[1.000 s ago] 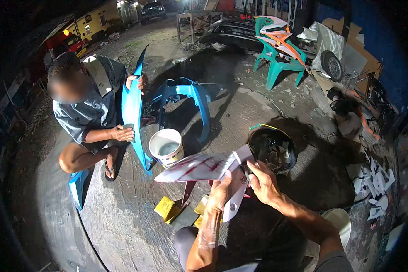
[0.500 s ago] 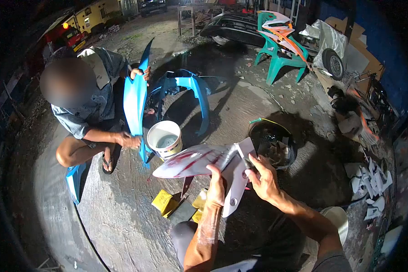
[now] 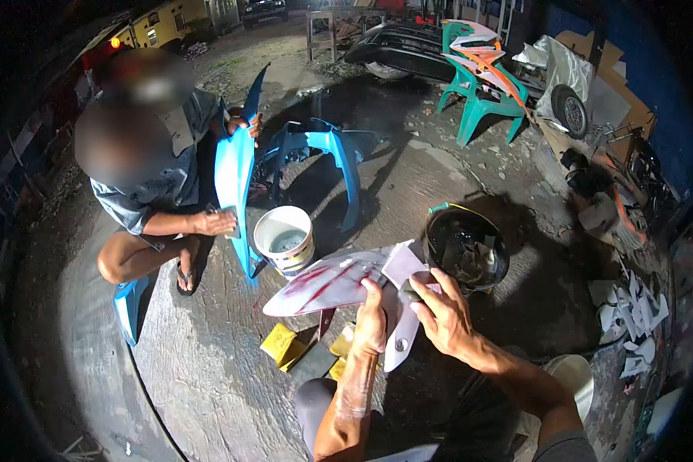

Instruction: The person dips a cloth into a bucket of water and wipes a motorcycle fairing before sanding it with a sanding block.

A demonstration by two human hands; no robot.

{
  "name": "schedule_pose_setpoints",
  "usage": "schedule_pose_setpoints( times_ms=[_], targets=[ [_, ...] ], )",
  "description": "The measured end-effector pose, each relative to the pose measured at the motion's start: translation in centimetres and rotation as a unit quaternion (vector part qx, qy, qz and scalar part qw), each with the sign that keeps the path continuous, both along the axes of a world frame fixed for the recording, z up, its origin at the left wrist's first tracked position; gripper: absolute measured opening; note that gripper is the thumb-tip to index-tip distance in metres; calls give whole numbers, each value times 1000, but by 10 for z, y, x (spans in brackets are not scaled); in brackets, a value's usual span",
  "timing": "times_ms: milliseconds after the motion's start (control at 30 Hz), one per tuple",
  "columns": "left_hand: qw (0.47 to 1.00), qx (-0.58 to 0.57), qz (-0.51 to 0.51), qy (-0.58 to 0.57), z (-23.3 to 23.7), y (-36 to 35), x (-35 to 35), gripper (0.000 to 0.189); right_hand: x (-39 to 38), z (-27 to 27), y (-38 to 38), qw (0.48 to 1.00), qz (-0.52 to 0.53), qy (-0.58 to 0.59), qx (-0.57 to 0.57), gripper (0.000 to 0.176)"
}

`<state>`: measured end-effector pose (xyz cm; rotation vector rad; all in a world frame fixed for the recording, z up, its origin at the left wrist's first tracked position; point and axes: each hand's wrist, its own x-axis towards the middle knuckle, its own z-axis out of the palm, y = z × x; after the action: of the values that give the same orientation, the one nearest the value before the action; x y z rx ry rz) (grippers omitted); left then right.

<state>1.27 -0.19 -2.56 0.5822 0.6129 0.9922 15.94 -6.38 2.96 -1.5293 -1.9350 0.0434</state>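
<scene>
My left hand point(image 3: 371, 327) grips a white motorcycle fairing panel point(image 3: 327, 286) streaked with red, its thumb on the near edge. The panel is held up above my lap, pointed end to the left. My right hand point(image 3: 446, 322) presses a small dark grey piece of sandpaper point(image 3: 413, 289) against the panel's right part, with the fingers bent over it. Below the panel, on the wet ground, lie yellow blocks point(image 3: 282, 345) and a flat grey piece point(image 3: 313, 364). The undersides of both hands' grips are partly hidden.
A white bucket point(image 3: 303, 254) of water and a black bucket point(image 3: 433, 258) stand beyond the panel. Opposite squats a person holding a blue panel point(image 3: 235, 181); a blue frame point(image 3: 350, 181) stands nearby. A green chair point(image 3: 473, 115) carries orange-white panels. White scraps point(image 3: 635, 312) lie right.
My right hand and the sandpaper have shifted slightly left and down on the panel, which is turned a little. The other person's lower hand has moved up the blue panel.
</scene>
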Motion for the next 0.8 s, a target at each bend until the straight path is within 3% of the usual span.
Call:
schedule_pose_setpoints(
  times_ms=[400, 500, 533, 600, 633, 700, 800],
  targets=[
    [997, -39, 0, -61, 43, -24, -13, 62, -15, 11, 3, 997, 31, 66, 20, 36],
    [999, 17, -22, -29, 28, -19, -13, 61, -19, 10, 5, 996, 29, -11, 89, 39],
    [997, -30, -16, -67, 27, -19, -12, 61, -20, 8, 7, 996, 29, -4, 88, 38],
    [987, -18, -19, -161, 33, -15, -9, 63, -20, 4, 9, 996, 21, 9, 83, 36],
    [996, 50, -4, -76, 35, -20, -13, 67, -22, 4, 9, 998, 4, 42, 56, 33],
    [999, 36, -16, -27, 45, -21, -22, 70, -22, 3, 11, 996, 10, 62, 64, 33],
    [996, -14, -3, -86, 39, -25, -19, 67, -31, 10, 4, 997, -11, 48, 66, 34]
  ],
)
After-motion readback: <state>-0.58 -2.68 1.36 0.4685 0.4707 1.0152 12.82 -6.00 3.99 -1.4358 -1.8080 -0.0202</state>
